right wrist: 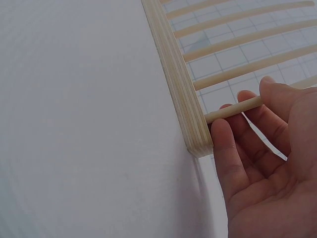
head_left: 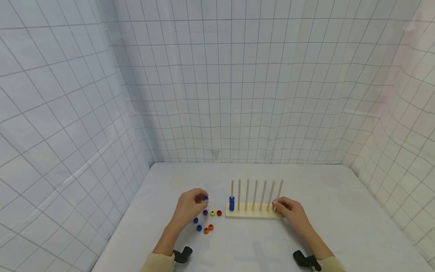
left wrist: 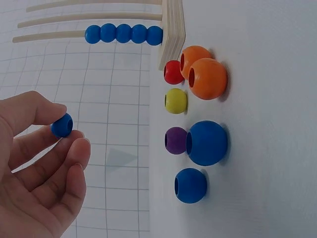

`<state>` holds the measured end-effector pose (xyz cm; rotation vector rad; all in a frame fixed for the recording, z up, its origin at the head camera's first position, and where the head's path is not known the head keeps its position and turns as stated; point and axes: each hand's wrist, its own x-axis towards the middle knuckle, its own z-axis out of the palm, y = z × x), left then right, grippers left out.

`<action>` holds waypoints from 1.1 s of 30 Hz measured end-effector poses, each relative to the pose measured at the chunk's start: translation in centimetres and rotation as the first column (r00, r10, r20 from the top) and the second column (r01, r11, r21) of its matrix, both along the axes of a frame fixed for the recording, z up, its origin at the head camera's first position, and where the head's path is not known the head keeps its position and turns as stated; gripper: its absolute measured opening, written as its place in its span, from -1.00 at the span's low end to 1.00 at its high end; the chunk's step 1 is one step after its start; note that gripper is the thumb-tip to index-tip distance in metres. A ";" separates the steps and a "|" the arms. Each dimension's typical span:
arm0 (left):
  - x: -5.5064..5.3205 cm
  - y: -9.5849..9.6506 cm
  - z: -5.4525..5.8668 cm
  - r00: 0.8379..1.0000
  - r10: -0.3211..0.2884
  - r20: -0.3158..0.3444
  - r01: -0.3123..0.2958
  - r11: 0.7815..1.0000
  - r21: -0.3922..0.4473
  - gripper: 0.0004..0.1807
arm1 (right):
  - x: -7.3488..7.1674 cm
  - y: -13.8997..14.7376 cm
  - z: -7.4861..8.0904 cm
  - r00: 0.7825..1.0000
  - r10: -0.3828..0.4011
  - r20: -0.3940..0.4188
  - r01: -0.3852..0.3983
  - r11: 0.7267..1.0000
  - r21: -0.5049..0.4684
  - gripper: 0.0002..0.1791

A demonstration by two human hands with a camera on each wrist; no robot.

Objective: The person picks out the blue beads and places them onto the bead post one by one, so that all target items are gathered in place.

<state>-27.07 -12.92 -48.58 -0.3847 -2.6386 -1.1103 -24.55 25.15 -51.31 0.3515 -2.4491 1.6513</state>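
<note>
My left hand [head_left: 190, 207] pinches a blue bead [left wrist: 58, 127] between thumb and fingertips, raised above the loose beads. Right of it stands a wooden peg rack [head_left: 249, 215], a pale base with a row of upright pegs. Several blue beads [left wrist: 123, 33] are stacked at the bottom of its leftmost peg; the other pegs are bare. At the rack's right end, my right hand [head_left: 295, 214] grips the last peg [right wrist: 237, 109] low down, thumb on one side and fingers on the other.
Loose beads lie on the white table left of the rack: two blue, one purple bead [head_left: 205, 212], one yellow bead [head_left: 212, 213], one red bead [head_left: 219, 213] and two orange, including a nearer orange bead [left wrist: 210, 79]. Grid-patterned white sheets [head_left: 238, 94] hang around the table.
</note>
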 end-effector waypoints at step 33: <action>-0.2 2.6 3.0 0.980 -0.055 -0.189 0.074 0.992 0.097 -0.80 | -0.1 0.1 -0.1 1.000 0.012 -0.014 -0.012 1.000 -0.010 -0.79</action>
